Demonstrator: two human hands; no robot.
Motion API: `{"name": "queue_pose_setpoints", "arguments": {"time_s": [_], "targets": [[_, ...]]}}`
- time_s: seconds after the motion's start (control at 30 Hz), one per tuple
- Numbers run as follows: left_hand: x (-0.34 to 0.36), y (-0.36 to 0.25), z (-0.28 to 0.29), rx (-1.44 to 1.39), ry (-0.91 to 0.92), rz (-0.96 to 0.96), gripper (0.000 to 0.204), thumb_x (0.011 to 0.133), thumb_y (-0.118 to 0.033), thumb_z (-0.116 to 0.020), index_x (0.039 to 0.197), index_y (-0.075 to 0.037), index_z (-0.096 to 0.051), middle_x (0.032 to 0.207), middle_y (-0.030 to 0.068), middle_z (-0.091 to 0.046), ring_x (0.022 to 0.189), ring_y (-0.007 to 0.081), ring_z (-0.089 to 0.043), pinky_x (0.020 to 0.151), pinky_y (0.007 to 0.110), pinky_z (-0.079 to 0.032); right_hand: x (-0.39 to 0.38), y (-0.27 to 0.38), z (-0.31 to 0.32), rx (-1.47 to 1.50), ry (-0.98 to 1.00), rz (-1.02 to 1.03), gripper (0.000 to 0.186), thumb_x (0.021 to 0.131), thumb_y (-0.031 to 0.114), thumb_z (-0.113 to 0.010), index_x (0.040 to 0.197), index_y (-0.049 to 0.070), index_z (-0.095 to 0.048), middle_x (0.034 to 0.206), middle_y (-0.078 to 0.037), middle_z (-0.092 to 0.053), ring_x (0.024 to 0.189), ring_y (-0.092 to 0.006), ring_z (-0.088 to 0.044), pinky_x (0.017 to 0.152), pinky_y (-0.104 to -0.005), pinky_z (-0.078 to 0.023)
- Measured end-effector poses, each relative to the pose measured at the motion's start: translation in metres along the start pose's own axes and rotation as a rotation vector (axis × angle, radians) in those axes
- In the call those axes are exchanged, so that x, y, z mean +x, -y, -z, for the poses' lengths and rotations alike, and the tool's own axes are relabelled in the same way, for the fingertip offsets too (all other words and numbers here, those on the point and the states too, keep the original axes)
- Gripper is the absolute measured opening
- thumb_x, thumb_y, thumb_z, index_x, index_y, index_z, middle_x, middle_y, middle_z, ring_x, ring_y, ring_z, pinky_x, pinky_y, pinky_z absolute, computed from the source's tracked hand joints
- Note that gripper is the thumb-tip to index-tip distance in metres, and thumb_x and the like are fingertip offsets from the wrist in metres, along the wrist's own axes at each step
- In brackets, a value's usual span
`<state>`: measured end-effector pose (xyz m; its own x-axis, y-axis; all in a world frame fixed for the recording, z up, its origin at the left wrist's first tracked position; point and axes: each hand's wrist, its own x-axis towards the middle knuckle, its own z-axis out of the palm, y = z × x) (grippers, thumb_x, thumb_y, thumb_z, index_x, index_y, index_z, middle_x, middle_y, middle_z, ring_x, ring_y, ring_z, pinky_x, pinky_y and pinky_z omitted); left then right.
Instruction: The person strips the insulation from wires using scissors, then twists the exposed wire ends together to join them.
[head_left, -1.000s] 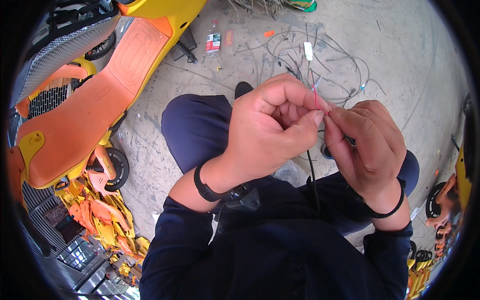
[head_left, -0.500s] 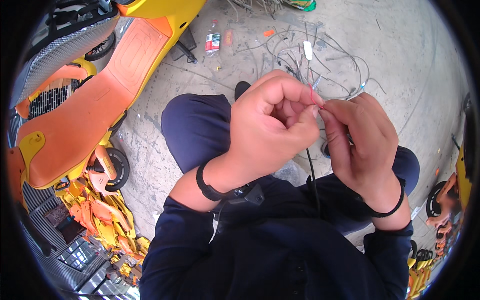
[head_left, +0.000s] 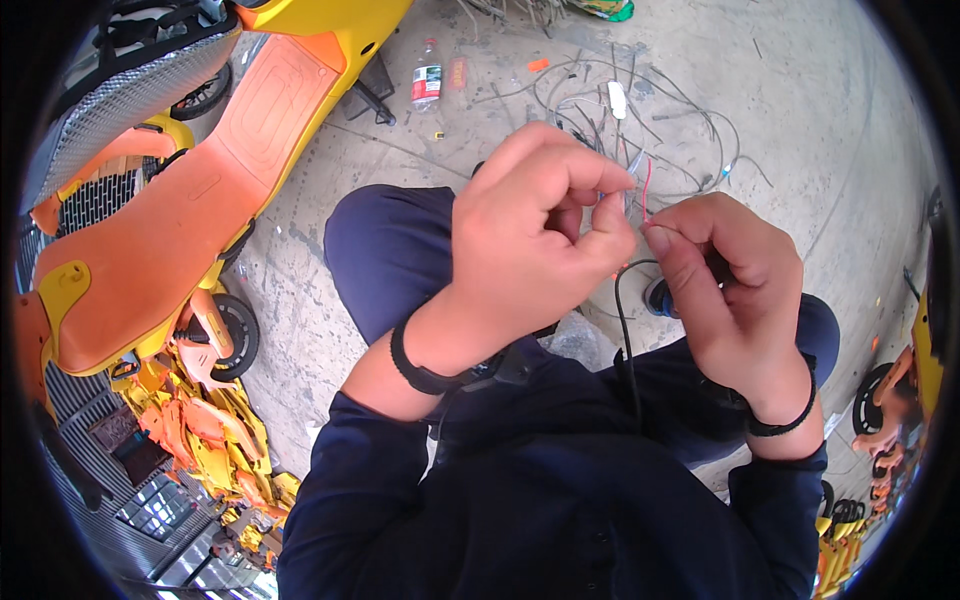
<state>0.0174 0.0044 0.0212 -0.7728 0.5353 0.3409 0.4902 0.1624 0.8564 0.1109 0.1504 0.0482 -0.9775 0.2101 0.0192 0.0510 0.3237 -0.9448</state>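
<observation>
At frame centre, left hand (head_left: 535, 235) and right hand (head_left: 725, 275) pinch thin red wire (head_left: 646, 185), seemingly limp, light; best gripped near its tip.

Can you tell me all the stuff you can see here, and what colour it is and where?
thin wires: a few, red and pale, pinched between the fingertips of both hands
black cable: one, black, hanging down from the hands to the lap
wire tangle: one heap, grey and black, on the concrete ground ahead of the hands
plastic bottle: one, clear with a red label, lying on the ground at the top
scooter: one, orange seat with yellow body, on the left
left hand: one, black band at the wrist, dark blue sleeve
right hand: one, black band at the wrist, dark blue sleeve
</observation>
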Motion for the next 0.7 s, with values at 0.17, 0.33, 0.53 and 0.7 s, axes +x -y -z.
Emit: {"name": "queue_pose_setpoints", "arguments": {"time_s": [0.17,0.33,0.53,0.7], "targets": [[0.003,-0.009,0.01,-0.48,0.144,0.336,0.011,0.076,0.006,-0.063,0.087,0.003,-0.064,0.083,0.0036,-0.056,0.057,0.0043,-0.051,0.049,0.017,-0.039,0.004,0.003,0.005,0.383,0.041,-0.129,0.003,0.086,-0.001,-0.058,0.085,-0.002,-0.06,0.069,0.0,-0.054,0.059,-0.0036,-0.045,0.053,-0.0182,-0.034],[0.003,-0.009,0.011,-0.528,0.174,0.221,0.011,0.078,0.003,-0.064,0.088,0.003,-0.065,0.085,0.0045,-0.057,0.059,0.0051,-0.051,0.052,0.016,-0.038,0.005,0.009,0.005,0.518,0.015,-0.235,0.002,0.085,-0.004,-0.06,0.085,-0.003,-0.061,0.073,0.0,-0.054,0.067,-0.0045,-0.046,0.059,-0.0183,-0.035],[0.001,-0.006,0.011,-0.353,0.143,0.097,0.014,0.076,0.005,-0.065,0.088,0.0,-0.066,0.085,0.0046,-0.056,0.067,0.0044,-0.05,0.055,0.015,-0.037,0.002,0.004,0.0,0.341,-0.004,-0.155,0.003,0.084,-0.005,-0.06,0.083,-0.002,-0.062,0.068,0.0,-0.055,0.06,-0.0037,-0.044,0.053,-0.0181,-0.034],[-0.001,-0.006,0.008,-0.349,0.114,0.088,0.014,0.076,0.005,-0.065,0.089,0.0,-0.065,0.087,0.0047,-0.056,0.067,0.0046,-0.05,0.056,0.015,-0.038,0.001,-0.002,-0.006,0.101,-0.087,0.057,0.005,0.08,-0.005,-0.062,0.082,-0.001,-0.063,0.066,-0.004,-0.057,0.054,-0.0075,-0.048,0.048,-0.0212,-0.037]]}}
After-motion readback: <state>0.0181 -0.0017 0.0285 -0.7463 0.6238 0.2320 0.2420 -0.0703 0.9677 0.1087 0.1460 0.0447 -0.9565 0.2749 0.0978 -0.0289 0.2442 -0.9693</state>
